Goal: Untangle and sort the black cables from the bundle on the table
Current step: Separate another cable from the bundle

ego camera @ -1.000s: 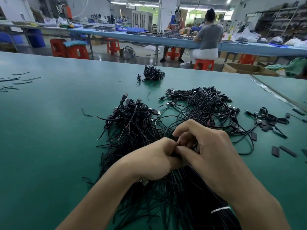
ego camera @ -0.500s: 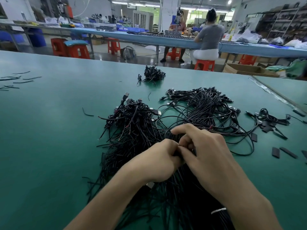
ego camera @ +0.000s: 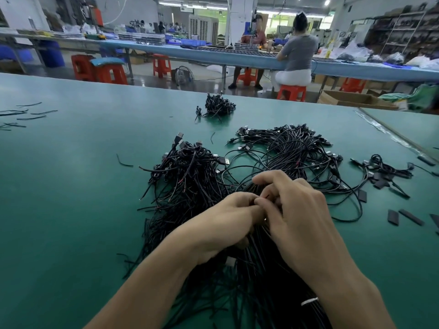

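A big tangle of black cables with USB plugs lies on the green table, running down under both my arms to the lower edge. My left hand and my right hand meet over its middle, fingertips together, pinching thin cable ends with a bit of red wire showing between them. A looser heap of black cables lies just beyond my right hand. A white tie binds the strands near my right forearm.
A small bunch of cables sits farther back. A little cluster of cables and flat black strips lie at the right. Loose cable bits lie far left. A table seam runs along the right. People sit at a bench behind.
Both hands stay joined over the bundle. My right index finger has lifted and stretched forward, and the fingertips have shifted slightly on the cable ends.
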